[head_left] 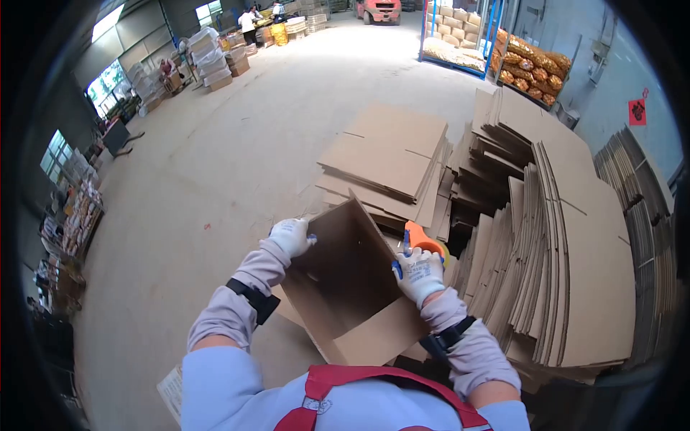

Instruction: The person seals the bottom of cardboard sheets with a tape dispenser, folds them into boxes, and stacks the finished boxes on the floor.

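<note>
An open cardboard box (338,248) is tilted in front of me, its dark inside facing up. My left hand (291,237), in a white glove with blue fingertips, is closed on the box's left edge. On the box's right side, my right hand (420,274), gloved the same way, is closed around an orange tape dispenser (425,243) with a blue part. Its fingers also lie against the box's right rim. The dispenser's handle is mostly hidden by the glove. A cardboard flap (381,332) folds out at the near side.
Flattened cartons (392,147) lie stacked beyond the box. More folded cardboard (575,251) leans in rows on the right. Farther off are a blue rack (453,65) of sacks, orange mesh bags (532,68), a red forklift (379,10) and people (249,25) at work.
</note>
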A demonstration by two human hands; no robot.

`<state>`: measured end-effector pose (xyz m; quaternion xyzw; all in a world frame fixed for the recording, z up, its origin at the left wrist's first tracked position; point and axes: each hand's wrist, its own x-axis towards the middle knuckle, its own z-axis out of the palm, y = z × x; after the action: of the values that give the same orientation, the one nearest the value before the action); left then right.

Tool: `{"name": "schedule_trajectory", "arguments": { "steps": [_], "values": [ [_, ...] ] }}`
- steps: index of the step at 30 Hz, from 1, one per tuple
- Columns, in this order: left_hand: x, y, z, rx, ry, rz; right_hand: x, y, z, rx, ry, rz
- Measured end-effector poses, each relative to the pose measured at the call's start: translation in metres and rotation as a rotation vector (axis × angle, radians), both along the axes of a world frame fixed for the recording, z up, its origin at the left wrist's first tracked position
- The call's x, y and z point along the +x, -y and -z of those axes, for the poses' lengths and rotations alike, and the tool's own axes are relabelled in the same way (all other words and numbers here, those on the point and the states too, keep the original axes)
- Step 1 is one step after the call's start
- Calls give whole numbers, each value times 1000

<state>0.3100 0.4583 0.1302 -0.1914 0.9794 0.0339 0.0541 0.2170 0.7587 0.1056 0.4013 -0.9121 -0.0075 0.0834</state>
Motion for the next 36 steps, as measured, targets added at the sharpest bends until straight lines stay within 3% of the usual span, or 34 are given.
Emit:
{"name": "schedule_trajectory", "arguments": {
  "steps": [2,4,8,9,10,12,14,16,17,19,20,22,23,24,25,26,27,29,31,33,36],
  "values": [
    [5,15,5,26,11,-39,-10,-5,3,-90,-19,-40],
    [24,37,48,148,-601,-125,-29,-17,4,-79,91,-36],
    [42,27,38,-220,-556,-373,-43,-19,0,-87,202,-36],
    [40,19,28,-83,-389,-366,-41,-18,0,-88,207,-39],
    [40,11,18,-91,-385,-365,-39,-17,2,-97,180,-40],
    [31,-2,4,73,215,93,-38,-13,0,-117,154,-29],
    [24,-16,39,128,431,460,-30,-6,-1,-78,138,-53],
    [10,-14,94,66,597,676,-5,10,-6,-19,32,-16],
    [-4,-27,109,-70,874,540,10,18,0,-27,-59,-40],
    [-23,-26,111,19,958,528,39,29,20,-76,-183,-132],
    [-30,-26,111,119,1047,509,51,36,40,-67,-13,-112],
    [-13,-16,80,184,739,504,55,32,102,-126,88,-202],
    [2,-21,36,284,591,335,51,26,120,-99,90,-224],
    [19,-7,24,177,338,271,46,21,130,-289,-75,-273],
    [27,15,21,-14,110,238,40,22,134,-287,-91,-245],
    [43,45,24,-13,-340,214,35,22,130,-339,-101,-215],
    [45,55,15,-150,-348,-64,31,20,119,-291,0,-200],
    [30,78,80,413,-575,-219,27,17,113,-237,46,-196],
    [-15,52,110,363,-559,-229,27,21,111,-226,75,-216],
    [-59,30,155,38,-372,-216,33,20,109,-251,31,-265],
    [-58,10,124,256,-366,-282,23,18,92,-290,43,-289]
  ]
}}
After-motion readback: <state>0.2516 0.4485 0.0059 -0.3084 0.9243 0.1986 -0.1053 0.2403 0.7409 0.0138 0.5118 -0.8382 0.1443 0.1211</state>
